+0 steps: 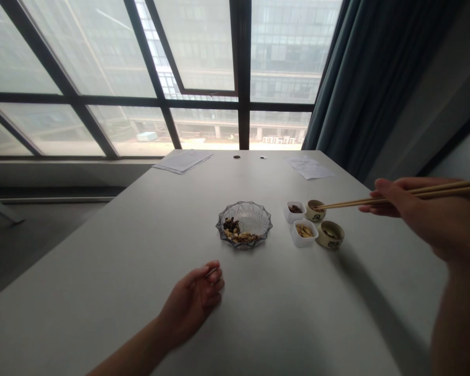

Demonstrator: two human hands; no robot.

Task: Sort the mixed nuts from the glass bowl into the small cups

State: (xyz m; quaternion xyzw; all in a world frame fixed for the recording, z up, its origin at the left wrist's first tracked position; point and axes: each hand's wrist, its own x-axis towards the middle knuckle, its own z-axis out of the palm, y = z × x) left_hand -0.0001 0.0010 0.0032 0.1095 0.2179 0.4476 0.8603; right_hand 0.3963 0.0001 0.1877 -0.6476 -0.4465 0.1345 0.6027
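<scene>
My right hand (419, 214) grips a pair of wooden chopsticks (350, 203), held out leftward. Their tips are at the rear small patterned cup (316, 216), which has bits of food inside. In front of it stands a second patterned cup (329, 242) with a little dark content. Two white plastic tubs sit beside them: the rear tub (296, 216) holds dark pieces, the front tub (303, 240) pale yellowish ones. My left hand (198, 297) rests on the table, fingers loosely curled around nothing. Beyond it is a scalloped glass bowl (254, 211) with dark and nut-coloured pieces.
The white table (141, 245) runs toward large windows. Paper sheets (184, 161) lie at its far left and more paper (310, 167) at its far right. Two small round holes are near the back edge. A dark curtain (360, 89) hangs at right.
</scene>
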